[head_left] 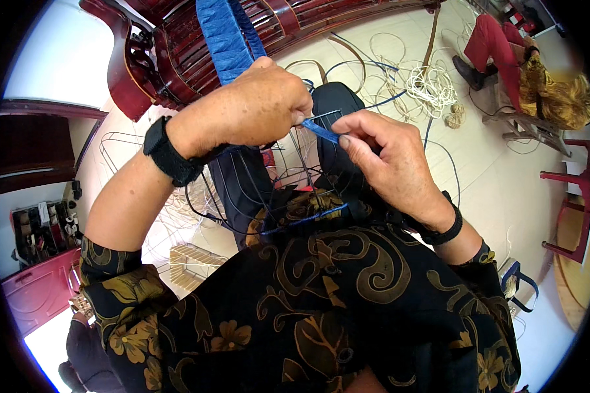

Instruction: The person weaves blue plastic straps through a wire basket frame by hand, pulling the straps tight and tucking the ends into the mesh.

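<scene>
A dark wire frame (pixel 239 190), shaped like an open basket, rests on my lap between my knees. A narrow blue strip (pixel 321 132) lies along its upper wire, running between my hands. My left hand (pixel 269 98) is closed in a fist at the strip's left end, fingers tucked under and partly hidden. Thumb and forefinger of my right hand (pixel 390 150) pinch the strip's right end. Blue wrapping (pixel 305 218) also covers part of the frame's near edge. Beyond my left hand, a wide blue fabric band (pixel 224 39) hangs over the bench.
A dark red wooden bench (pixel 177 59) stands ahead. Pale cord (pixel 431 92) lies in tangled coils on the floor, with loose blue and dark strands around. At right, another person (pixel 537 72) sits near a red stool (pixel 570 203). A slatted frame (pixel 193 259) is at my left.
</scene>
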`<state>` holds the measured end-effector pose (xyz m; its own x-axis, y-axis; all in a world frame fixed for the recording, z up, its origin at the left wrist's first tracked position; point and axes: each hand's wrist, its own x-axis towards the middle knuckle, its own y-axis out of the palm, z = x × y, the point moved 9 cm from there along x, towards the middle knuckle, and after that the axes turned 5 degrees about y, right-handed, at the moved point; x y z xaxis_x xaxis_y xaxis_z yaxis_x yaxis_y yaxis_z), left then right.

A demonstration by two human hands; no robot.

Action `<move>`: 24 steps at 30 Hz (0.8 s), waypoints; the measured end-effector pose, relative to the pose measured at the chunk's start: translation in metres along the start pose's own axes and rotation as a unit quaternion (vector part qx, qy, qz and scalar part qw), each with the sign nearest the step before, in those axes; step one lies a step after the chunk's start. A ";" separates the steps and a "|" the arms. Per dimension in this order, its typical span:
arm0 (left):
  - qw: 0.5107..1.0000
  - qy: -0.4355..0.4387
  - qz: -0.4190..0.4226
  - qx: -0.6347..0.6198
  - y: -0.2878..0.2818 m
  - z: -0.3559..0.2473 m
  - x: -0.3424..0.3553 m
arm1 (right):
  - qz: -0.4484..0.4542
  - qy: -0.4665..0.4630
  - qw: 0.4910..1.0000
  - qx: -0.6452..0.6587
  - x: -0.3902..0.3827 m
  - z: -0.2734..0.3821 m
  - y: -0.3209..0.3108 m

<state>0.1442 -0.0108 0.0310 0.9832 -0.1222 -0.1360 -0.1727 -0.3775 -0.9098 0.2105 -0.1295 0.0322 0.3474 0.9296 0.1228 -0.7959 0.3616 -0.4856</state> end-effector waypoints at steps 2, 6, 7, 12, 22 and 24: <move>1.000 0.009 0.001 -0.004 -0.003 -0.001 0.000 | 0.000 0.023 0.999 0.028 -0.001 -0.004 0.001; 0.999 0.034 -0.014 -0.014 -0.004 -0.004 0.000 | 0.024 0.108 0.987 0.115 -0.004 -0.019 0.006; 0.998 0.047 -0.033 -0.014 -0.005 -0.006 -0.002 | 0.030 0.121 0.983 0.133 -0.005 -0.021 0.008; 0.996 0.061 -0.059 -0.026 -0.005 -0.003 -0.003 | 0.050 0.202 0.952 0.226 -0.007 -0.019 0.013; 0.994 0.060 -0.091 -0.013 -0.008 -0.009 -0.004 | 0.056 0.202 0.972 0.102 -0.011 -0.006 0.016; 0.994 0.053 -0.088 -0.029 -0.006 -0.006 -0.003 | 0.052 0.212 0.969 0.118 -0.009 -0.005 0.020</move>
<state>0.1422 -0.0142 0.0389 0.9871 -0.1446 0.0692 -0.0038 -0.4529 -0.8915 0.1937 -0.1314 0.0171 0.3922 0.8672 -0.3068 -0.9113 0.3208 -0.2581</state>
